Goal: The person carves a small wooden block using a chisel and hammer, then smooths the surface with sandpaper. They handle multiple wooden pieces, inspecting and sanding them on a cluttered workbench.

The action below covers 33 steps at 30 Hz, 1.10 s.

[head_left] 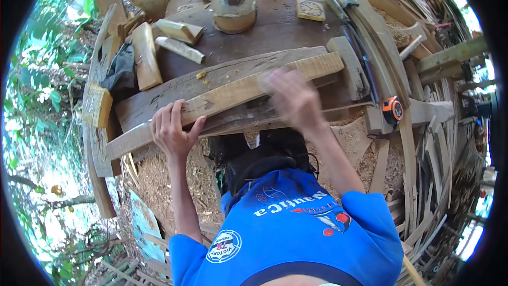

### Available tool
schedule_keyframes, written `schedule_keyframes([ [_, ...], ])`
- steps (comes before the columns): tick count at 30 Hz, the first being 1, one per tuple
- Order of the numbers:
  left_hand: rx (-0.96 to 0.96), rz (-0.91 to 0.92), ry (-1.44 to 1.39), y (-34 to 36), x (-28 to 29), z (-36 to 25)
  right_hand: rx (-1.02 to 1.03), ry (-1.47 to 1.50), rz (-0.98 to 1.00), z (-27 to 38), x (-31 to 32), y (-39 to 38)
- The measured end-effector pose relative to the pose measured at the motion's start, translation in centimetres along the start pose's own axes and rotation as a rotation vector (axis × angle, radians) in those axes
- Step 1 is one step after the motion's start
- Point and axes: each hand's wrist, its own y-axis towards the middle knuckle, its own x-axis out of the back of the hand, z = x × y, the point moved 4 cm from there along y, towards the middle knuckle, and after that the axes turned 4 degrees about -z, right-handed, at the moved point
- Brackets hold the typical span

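A long, slightly curved piece of wood [227, 100] lies slantwise across the workbench, its left end nearer to me. My left hand [173, 131] grips it toward that end, fingers bent over it and thumb set apart on the near side. Farther right, my right hand [295, 98] is over the same piece, smeared by motion. Its fingers are too blurred to show whether anything is in them. Behind the curved piece lies a rough, darker board [222, 73] with small yellowish crumbs on it.
On the bench [254, 37] stand a round wooden block [234, 13], a small clock-like square [310, 9] and several offcuts [145, 55]. An orange tape measure [392, 110] sits at the right edge, near long strips [378, 47]. Wood shavings [198, 190] cover the ground.
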Motion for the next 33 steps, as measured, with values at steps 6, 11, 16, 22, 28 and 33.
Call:
schedule_keyframes([
  [6,-0.027,0.039,-0.024,0.6,0.4,-0.6,-0.375,-0.249,-0.204,-3.9,0.8,-0.1],
  [11,-0.01,0.032,-0.018,0.5,0.4,0.0,-0.103,0.043,0.022,0.2,0.2,0.0],
  [16,0.001,0.025,-0.005,0.3,0.2,-0.4,-0.653,-0.183,-0.238,-4.4,2.0,-0.6],
  [22,-0.034,0.01,-0.029,0.2,0.4,0.0,-0.296,0.034,-0.052,-1.6,1.2,0.2],
  [28,-0.035,0.01,-0.012,0.2,0.3,-0.4,-0.325,-0.237,-0.26,-1.1,0.6,0.0],
  [33,-0.07,0.022,-0.041,0.0,0.5,0.3,0.015,0.135,-0.089,4.0,-1.8,1.3],
])
